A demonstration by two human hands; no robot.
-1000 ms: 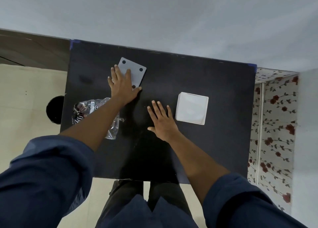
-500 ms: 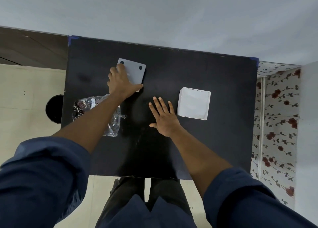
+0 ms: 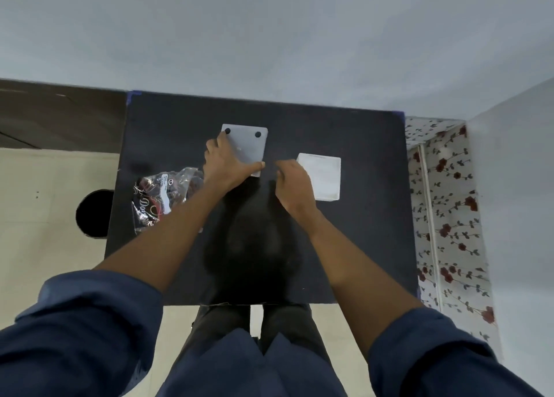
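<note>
A pale grey square plate (image 3: 248,144) with two black dots near its far edge lies on the black table (image 3: 359,246). My left hand (image 3: 223,164) grips the plate at its left and near edges, with the thumb stretched along the near edge. My right hand (image 3: 292,185) hovers just right of the plate's near corner. Its fingers are curled under and nothing shows in them. Behind that hand a white square box (image 3: 325,176) rests flat on the table, partly hidden by it.
A crinkled clear plastic bag (image 3: 162,198) with dark contents lies at the table's left side, partly under my left forearm. A round black object (image 3: 93,213) sits on the floor to the left. A floral-patterned surface (image 3: 443,216) borders the table's right edge.
My right hand has lifted off the table, moved forward toward the plate and curled its fingers. My left hand has shifted to the plate's left and near edges, and the plate now lies squarer.
</note>
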